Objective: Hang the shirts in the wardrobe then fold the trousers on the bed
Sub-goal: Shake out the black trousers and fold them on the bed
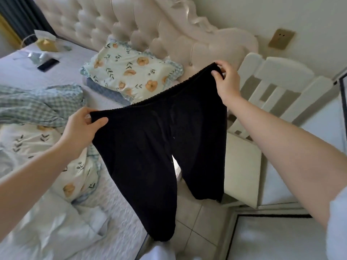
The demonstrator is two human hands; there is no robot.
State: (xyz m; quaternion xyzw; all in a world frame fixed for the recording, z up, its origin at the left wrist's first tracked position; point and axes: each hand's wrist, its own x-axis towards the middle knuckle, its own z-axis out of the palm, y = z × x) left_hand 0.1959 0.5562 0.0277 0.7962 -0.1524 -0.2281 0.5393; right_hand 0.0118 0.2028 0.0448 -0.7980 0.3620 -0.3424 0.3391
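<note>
A pair of black trousers (154,147) hangs in the air, spread wide by its waistband, over the right edge of the bed (120,201). My left hand (82,126) pinches the left end of the waistband. My right hand (225,79) pinches the right end, higher and farther away. Both legs hang down; the left leg reaches lower, near the floor tiles. No shirts or wardrobe interior show in the head view.
On the bed lie a floral pillow (131,72), a checked and floral duvet (37,109), a dark phone (48,65) and a tissue box (47,44). A tufted headboard (131,25) stands behind. A white chair (272,94) and a white cabinet (281,181) stand to the right.
</note>
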